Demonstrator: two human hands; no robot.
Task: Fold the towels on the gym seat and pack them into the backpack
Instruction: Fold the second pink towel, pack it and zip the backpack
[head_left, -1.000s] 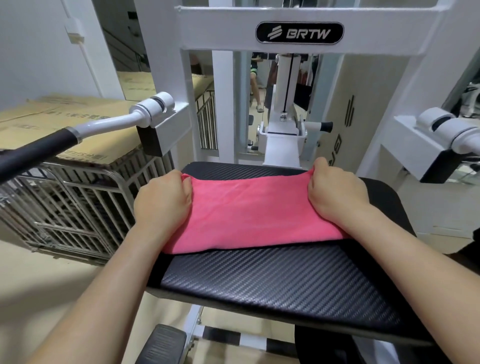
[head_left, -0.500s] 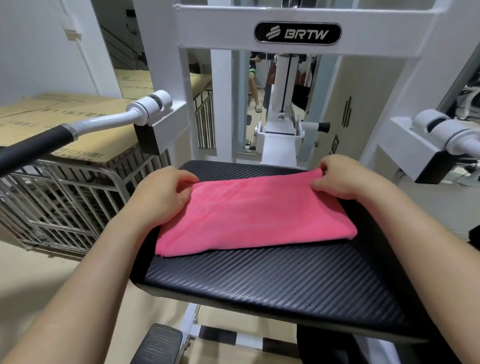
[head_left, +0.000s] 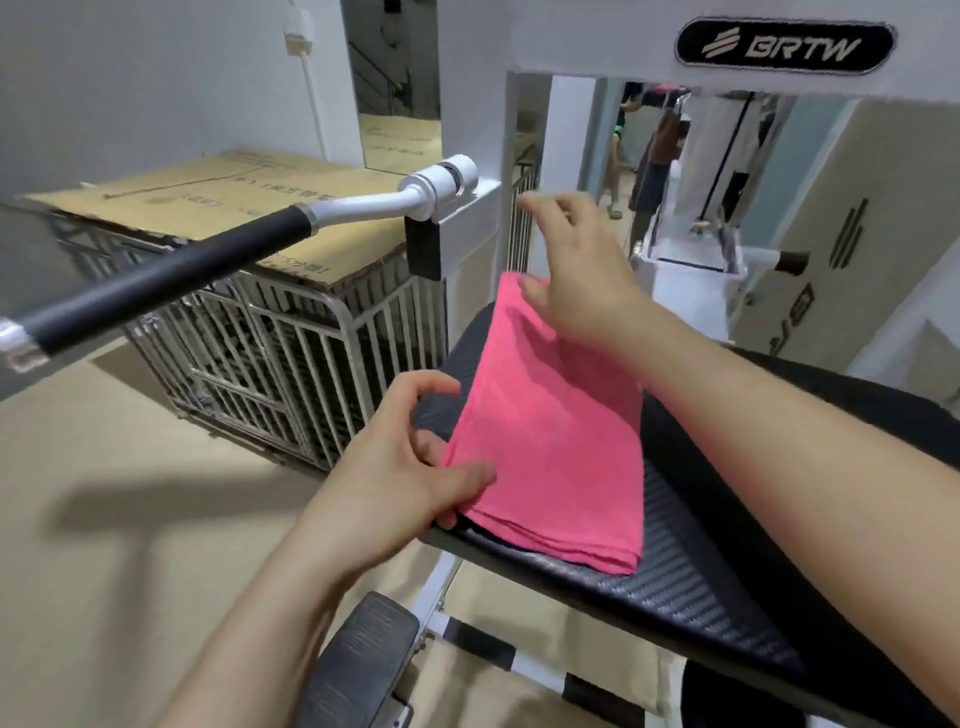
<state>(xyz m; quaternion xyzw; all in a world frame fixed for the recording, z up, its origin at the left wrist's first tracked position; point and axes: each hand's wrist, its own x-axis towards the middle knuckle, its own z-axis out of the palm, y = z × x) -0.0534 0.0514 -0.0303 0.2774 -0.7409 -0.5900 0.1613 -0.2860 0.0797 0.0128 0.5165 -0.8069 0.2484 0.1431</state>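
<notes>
A pink towel (head_left: 550, 431) lies folded into a narrow layered stack on the left part of the black padded gym seat (head_left: 691, 561). My left hand (head_left: 400, 467) is at the towel's near left edge, with the thumb on top and the fingers under that edge, pinching it. Over the towel's far end, my right hand (head_left: 576, 270) hovers with fingers spread and the thumb close to the far corner, holding nothing. No backpack is in view.
A black and white machine handle (head_left: 249, 244) sticks out at the left, above a metal cage (head_left: 291, 364) topped with cardboard. The white machine frame (head_left: 478, 104) rises behind the seat. A black foot pad (head_left: 363, 660) sits below the seat's front edge.
The towel is now folded across into a narrower, thicker stack at the seat's left. My right hand has let go and lifted; the left has dropped to the near left edge. My view has swung left.
</notes>
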